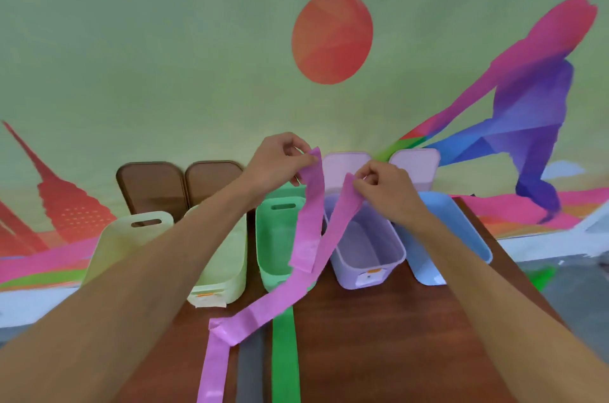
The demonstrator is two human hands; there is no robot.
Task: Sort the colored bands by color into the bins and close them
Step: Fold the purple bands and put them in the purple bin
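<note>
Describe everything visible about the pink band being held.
The pink band is a long, flat, matte strip, creased in places. The left hand pinches one raised part, the right hand another, above the purple bin. One length hangs free; the other trails down onto the table and out of frame.

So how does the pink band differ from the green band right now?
The pink band is lifted, pinched by the left hand and right hand; the green band lies flat on the table. The pink band bends and creases, the green band runs straight. Both are long flat strips running off the bottom edge.
</note>
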